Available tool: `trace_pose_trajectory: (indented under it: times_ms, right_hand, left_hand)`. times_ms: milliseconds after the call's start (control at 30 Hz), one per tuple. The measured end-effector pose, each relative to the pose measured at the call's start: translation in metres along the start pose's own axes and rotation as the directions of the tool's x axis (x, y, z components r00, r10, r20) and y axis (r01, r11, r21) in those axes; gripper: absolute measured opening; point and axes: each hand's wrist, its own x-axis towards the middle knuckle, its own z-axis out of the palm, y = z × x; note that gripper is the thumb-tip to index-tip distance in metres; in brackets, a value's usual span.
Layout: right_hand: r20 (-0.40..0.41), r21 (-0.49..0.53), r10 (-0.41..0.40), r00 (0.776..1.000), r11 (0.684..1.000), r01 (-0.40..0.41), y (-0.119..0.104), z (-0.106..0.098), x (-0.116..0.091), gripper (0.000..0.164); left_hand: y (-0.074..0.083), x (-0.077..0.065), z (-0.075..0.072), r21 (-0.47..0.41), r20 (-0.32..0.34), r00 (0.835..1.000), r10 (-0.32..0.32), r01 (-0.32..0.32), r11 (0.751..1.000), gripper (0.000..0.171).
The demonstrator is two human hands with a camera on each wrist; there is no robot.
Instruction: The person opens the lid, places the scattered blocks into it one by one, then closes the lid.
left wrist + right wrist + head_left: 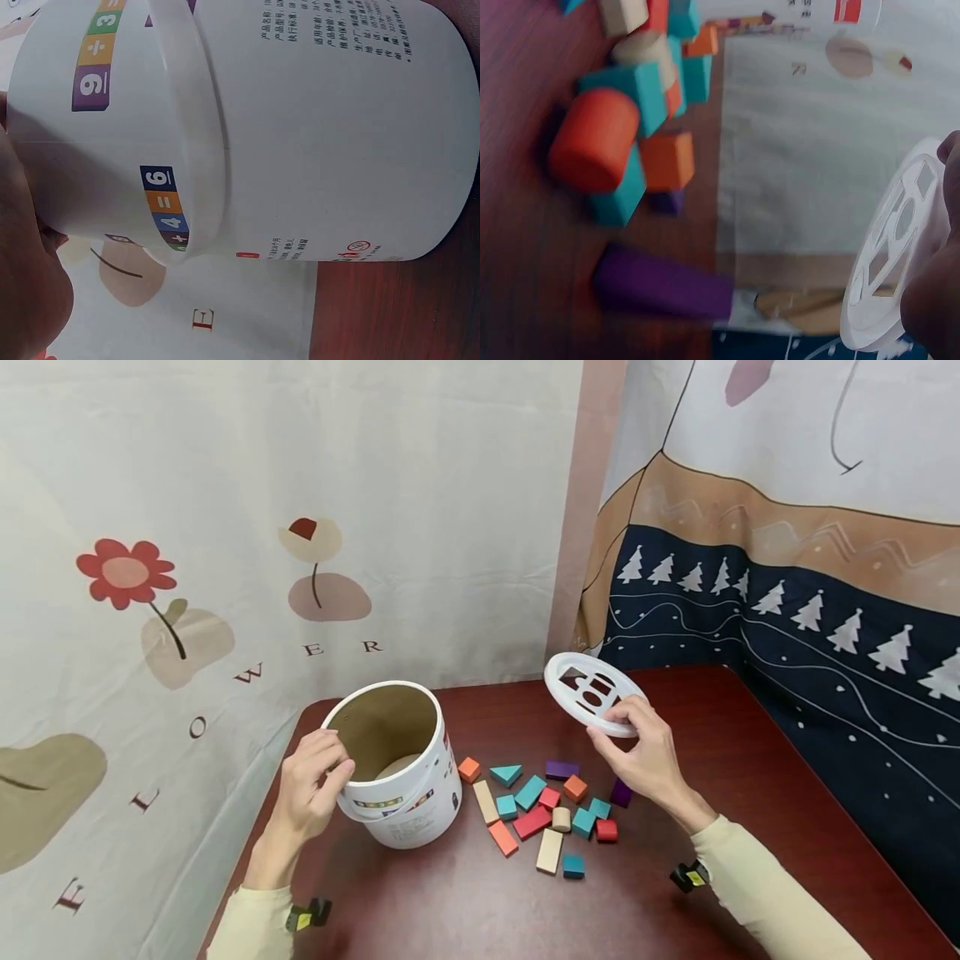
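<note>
A white bucket [416,822] stands upright on the table, its top uncovered. My left hand [311,781] grips its rim at the near left side, fingers over the edge. In the left wrist view the printed bucket wall [322,150] and its white handle [196,127] fill most of the picture. Raised above the table, a round white lid [562,689] with shaped holes tilts in my right hand [645,752], pinched at its near edge between thumb and fingers. Between the hands lie several coloured wooden blocks [532,821], including a red cylinder [596,139].
The dark red wooden table [465,902] carries everything. A teal triangular block [506,774] and an orange cube [469,769] lie close to the bucket's right side. Patterned cloth [465,527] hangs behind the table and along its right side.
</note>
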Motion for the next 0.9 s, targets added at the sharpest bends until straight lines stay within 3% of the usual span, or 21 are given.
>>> trace_pose_trajectory:
  times_ms: [267, 600, 767, 900]
  right_hand:
    - [0.062, -0.138, 0.098, 0.993, 0.986, -0.089, 0.042, -0.032, -0.022, 0.024]
    - [0.105, -0.28, 0.134, 0.985, 0.955, -0.1, 0.074, -0.064, -0.047, 0.025]
    - [0.135, -0.324, 0.129, 0.982, 0.943, -0.08, 0.094, -0.072, -0.057, 0.028]
    - [0.16, -0.357, 0.177, 0.971, 0.928, -0.11, 0.107, -0.077, -0.06, 0.029]
  left_hand:
    - [-0.009, -0.008, 0.005, 0.017, 0.032, 0.997, 0.068, -0.069, 0.997, 0.023]
    - [-0.012, -0.008, 0.007, 0.063, 0.035, 0.995, 0.094, -0.097, 0.993, 0.031]
    - [-0.015, -0.008, 0.009, 0.087, 0.049, 0.994, 0.101, -0.104, 0.991, 0.04]
    - [-0.016, -0.007, 0.011, 0.1, 0.055, 0.993, 0.108, -0.113, 0.989, 0.038]
